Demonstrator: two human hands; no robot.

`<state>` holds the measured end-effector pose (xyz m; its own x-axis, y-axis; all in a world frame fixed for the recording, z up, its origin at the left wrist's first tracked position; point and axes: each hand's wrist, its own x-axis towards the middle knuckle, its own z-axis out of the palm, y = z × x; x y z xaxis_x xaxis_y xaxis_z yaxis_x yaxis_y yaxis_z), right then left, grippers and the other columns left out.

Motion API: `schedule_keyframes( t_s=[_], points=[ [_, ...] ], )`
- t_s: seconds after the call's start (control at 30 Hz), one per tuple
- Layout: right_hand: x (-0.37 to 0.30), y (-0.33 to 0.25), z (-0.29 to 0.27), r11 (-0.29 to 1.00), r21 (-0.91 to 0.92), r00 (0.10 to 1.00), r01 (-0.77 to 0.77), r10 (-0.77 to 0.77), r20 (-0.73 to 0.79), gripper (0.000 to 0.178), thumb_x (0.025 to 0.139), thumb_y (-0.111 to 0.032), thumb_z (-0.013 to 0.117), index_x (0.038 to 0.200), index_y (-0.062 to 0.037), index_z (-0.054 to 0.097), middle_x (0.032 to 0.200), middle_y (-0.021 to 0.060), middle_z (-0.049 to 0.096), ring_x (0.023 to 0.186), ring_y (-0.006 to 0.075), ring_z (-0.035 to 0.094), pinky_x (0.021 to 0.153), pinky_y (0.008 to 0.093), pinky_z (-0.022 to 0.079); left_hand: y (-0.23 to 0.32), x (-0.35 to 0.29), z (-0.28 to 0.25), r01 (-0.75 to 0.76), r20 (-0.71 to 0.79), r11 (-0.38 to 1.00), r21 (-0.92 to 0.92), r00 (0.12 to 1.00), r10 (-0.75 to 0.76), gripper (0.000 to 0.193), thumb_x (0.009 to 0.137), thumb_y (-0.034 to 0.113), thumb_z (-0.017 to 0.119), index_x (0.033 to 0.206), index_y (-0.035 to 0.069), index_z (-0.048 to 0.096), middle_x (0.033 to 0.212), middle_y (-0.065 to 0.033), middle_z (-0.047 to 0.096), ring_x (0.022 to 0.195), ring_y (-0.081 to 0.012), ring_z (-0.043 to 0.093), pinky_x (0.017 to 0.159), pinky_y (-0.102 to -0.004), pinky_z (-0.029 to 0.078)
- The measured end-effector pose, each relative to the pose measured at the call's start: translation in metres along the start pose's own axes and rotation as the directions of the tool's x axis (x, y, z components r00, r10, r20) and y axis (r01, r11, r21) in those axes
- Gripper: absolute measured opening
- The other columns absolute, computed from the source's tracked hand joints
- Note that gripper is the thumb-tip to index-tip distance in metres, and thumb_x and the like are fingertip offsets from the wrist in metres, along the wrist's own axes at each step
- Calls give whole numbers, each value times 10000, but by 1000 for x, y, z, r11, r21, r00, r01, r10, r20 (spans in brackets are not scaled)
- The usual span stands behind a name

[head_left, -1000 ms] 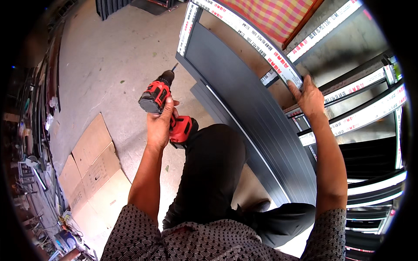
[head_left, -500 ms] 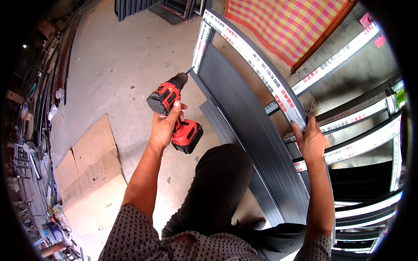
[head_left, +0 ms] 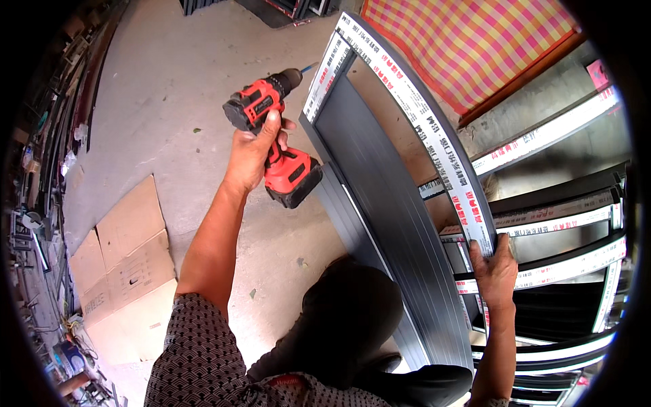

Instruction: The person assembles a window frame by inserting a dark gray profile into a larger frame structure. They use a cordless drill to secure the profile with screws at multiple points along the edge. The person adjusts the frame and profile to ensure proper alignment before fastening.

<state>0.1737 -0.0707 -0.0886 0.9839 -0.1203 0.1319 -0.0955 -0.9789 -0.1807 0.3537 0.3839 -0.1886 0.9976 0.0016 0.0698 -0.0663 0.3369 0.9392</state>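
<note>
the left hand (head_left: 252,150) holds a red drill (head_left: 258,102) in a full grip, its bit (head_left: 308,68) near the end of a film-covered frame (head_left: 428,129); contact cannot be told. the right hand (head_left: 496,275)'s grip pinches the frame's long edge, right of the drill. the far corner (head_left: 345,32) looks joined and a dark panel (head_left: 380,163) sits within; whether any hole is drilled does not show. other frames (head_left: 556,268) crowd the right hand, a bent knee (head_left: 359,292) is near the panel, and cardboard (head_left: 129,264) lies at left.

The left forearm (head_left: 211,239) stretches toward the far side, its left hand (head_left: 252,154) curled into a grip, while the right hand (head_left: 496,275), nearer, forms a clasp.
</note>
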Motion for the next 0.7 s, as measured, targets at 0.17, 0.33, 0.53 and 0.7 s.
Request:
schedule_keyframes(
  t_s=[0.17, 0.33, 0.53, 0.7],
  points=[
    [40, -11, -7, 992, 121, 990, -35, 18, 143, 439, 972, -367, 746, 1005, 16, 534, 781, 261, 693, 729, 439, 718, 683, 461, 552, 1, 39, -1, 29, 12, 991, -132, 1000, -28, 442, 1037, 439, 659, 1260, 61, 606, 1002, -94, 684, 712, -104, 583, 608, -269, 529],
    [80, -35, 3, 973, 224, 982, -56, 13, 187, 459, 950, -355, 775, 999, 22, 517, 812, 256, 721, 752, 397, 751, 676, 436, 569, -5, 72, -1, 54, 54, 971, -235, 998, -42, 502, 1031, 487, 643, 1269, 47, 608, 1007, -103, 708, 712, -108, 585, 605, -267, 542],
    [92, -36, 12, 980, 197, 982, -36, -2, 190, 439, 955, -306, 770, 1033, 22, 489, 820, 255, 726, 755, 391, 757, 674, 433, 576, -10, 106, -3, 69, 84, 969, -238, 995, -50, 518, 1030, 503, 635, 1257, 38, 615, 997, -99, 717, 723, -93, 586, 623, -254, 555],
    [92, -36, 12, 985, 160, 980, -62, 29, 199, 434, 947, -303, 779, 1012, -2, 473, 815, 258, 720, 729, 393, 751, 645, 436, 573, -23, 131, 1, 98, 107, 962, -255, 992, -73, 513, 1032, 498, 635, 1239, 29, 619, 986, -102, 712, 722, -92, 581, 632, -256, 555]
  ],
)
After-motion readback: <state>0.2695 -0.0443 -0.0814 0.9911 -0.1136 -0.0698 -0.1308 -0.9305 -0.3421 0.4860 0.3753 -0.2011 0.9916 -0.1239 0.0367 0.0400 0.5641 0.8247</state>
